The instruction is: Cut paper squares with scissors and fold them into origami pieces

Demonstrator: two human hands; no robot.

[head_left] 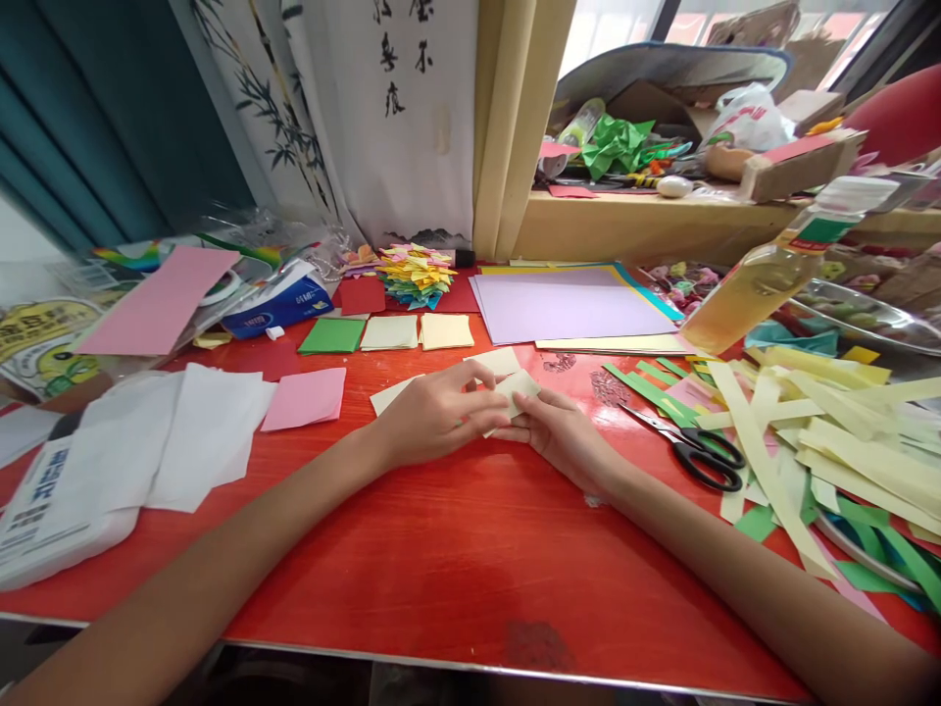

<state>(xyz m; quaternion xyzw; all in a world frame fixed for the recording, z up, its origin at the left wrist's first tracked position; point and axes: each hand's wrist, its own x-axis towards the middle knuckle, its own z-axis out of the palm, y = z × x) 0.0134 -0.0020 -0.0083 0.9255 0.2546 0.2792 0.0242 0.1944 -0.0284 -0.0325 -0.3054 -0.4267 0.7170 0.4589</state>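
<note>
Both my hands meet over the middle of the red table. My right hand (560, 429) pinches a small pale yellow paper square (519, 392) between thumb and fingers. Around that same paper's left side are the bent fingers of my left hand (441, 417). One pale paper (393, 394) lies partly under my left hand, and another (498, 363) rests just behind the held square. To the left lies a pink square (305, 399). Behind it are green (332, 335), cream (389, 332) and light yellow (446, 331) squares.
Black-handled scissors (702, 456) and a heap of paper strips (845, 441) lie right. A bottle (771, 279) stands behind them. Lilac sheets (573, 304) and a folded-paper cluster (417, 277) are at the back; white tissues (210, 436) lie left.
</note>
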